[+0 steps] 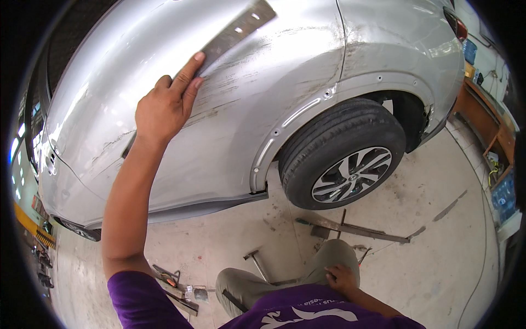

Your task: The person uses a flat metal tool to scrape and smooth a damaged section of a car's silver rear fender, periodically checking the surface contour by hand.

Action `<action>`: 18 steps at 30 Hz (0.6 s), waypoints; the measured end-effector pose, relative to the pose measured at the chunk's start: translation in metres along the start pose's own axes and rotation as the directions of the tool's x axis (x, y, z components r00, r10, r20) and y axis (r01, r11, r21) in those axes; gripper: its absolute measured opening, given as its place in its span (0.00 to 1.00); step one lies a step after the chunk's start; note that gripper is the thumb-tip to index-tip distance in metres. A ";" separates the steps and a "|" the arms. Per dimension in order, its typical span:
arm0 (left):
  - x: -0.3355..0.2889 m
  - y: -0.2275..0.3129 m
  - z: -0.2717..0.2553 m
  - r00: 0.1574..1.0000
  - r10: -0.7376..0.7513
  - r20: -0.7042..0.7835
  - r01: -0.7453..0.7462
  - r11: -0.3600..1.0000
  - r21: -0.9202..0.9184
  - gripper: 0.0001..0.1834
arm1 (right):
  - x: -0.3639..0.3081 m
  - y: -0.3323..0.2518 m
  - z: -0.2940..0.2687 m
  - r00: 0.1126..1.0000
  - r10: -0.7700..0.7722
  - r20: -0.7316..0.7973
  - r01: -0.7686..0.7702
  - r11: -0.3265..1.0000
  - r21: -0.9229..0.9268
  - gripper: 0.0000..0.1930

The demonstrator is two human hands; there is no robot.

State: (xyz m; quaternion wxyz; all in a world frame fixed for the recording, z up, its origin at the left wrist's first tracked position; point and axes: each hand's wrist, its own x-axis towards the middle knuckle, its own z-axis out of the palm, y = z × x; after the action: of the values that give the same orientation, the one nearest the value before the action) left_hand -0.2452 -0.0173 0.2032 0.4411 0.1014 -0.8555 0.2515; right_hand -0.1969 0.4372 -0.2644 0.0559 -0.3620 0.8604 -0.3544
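My left hand (164,107) grips a long flat metal bar (238,34) with a few holes near its upper end. The bar lies slantwise along the side of a silver car (230,142), and its lower end shows past my wrist. Whether its whole length touches the panel I cannot tell. Dark scrapes and scratches run across the panel beside the bar, up to the seam above the rear wheel. Low on the right, my right hand (342,278) rests by my right thigh, fingers loosely apart and holding nothing.
The rear tyre (339,148) stands under a wheel arch with its trim off. On the floor lie a hammer-like tool (258,264), long metal bars (372,232) and several tools (175,290) at my left. A wooden cabinet (485,120) stands far right; a cable (483,247) crosses the floor.
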 end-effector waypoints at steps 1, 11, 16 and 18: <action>0.000 -0.005 0.011 0.999 -0.024 0.040 0.024 1.000 0.005 0.26 | 0.001 0.000 0.005 1.000 0.009 0.011 -0.009 1.000 0.019 0.14; 0.000 0.012 0.003 0.954 0.107 0.279 -0.128 0.990 0.058 0.27 | -0.002 0.009 0.013 0.995 0.079 0.055 -0.079 0.997 0.006 0.15; 0.008 0.027 -0.016 0.959 0.082 0.270 -0.091 0.996 0.024 0.27 | -0.005 0.009 0.012 0.998 0.057 0.024 -0.057 0.998 -0.020 0.16; 0.009 0.022 -0.001 0.981 0.023 0.191 -0.013 0.999 -0.052 0.27 | -0.005 0.013 0.019 0.997 0.059 0.052 -0.058 0.998 -0.015 0.17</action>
State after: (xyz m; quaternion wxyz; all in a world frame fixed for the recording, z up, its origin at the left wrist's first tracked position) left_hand -0.2586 0.0025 0.2037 0.3571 0.1062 -0.9008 0.2230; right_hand -0.1945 0.4365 -0.2877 0.0865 -0.3464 0.8711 -0.3372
